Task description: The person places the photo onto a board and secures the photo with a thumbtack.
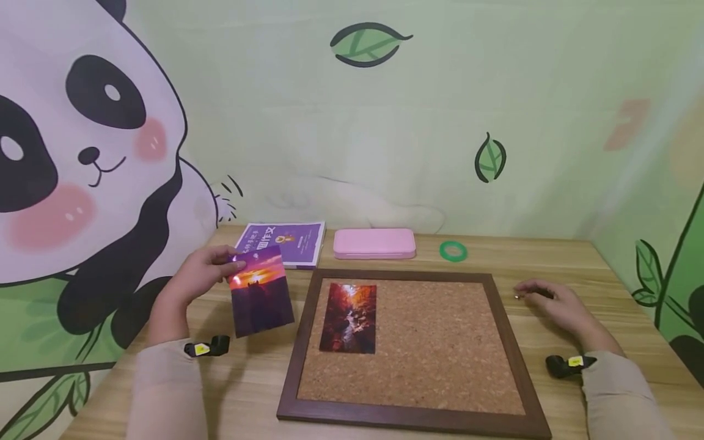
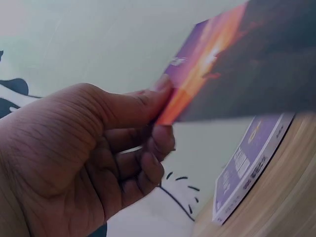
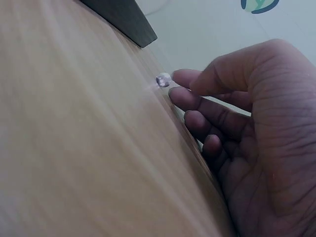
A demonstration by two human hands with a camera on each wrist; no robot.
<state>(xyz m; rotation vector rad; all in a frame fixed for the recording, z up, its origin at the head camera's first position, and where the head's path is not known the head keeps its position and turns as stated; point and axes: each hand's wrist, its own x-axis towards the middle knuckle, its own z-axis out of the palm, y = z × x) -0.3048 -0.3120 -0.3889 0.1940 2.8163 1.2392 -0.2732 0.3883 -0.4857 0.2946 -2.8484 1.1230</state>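
Observation:
My left hand (image 1: 200, 278) pinches a sunset photo print (image 1: 261, 293) by its upper left edge, thumb on the picture side, and holds it up left of the cork board (image 1: 434, 342). Another photo print (image 1: 349, 318), a stream among red trees, lies on the board's upper left part. Right of the board, my right hand (image 1: 558, 305) is low over the table with curled fingers. A tiny shiny, clear-looking round piece (image 3: 163, 80) is right at its index fingertip in the right wrist view; I cannot tell whether the fingers grip it.
Behind the board, a pink case (image 1: 374, 243) and a green tape roll (image 1: 453, 251) lie on the wooden table (image 1: 555, 253). A purple book (image 1: 302, 241) is partly hidden by the held print. A wall with a panda drawing borders the table.

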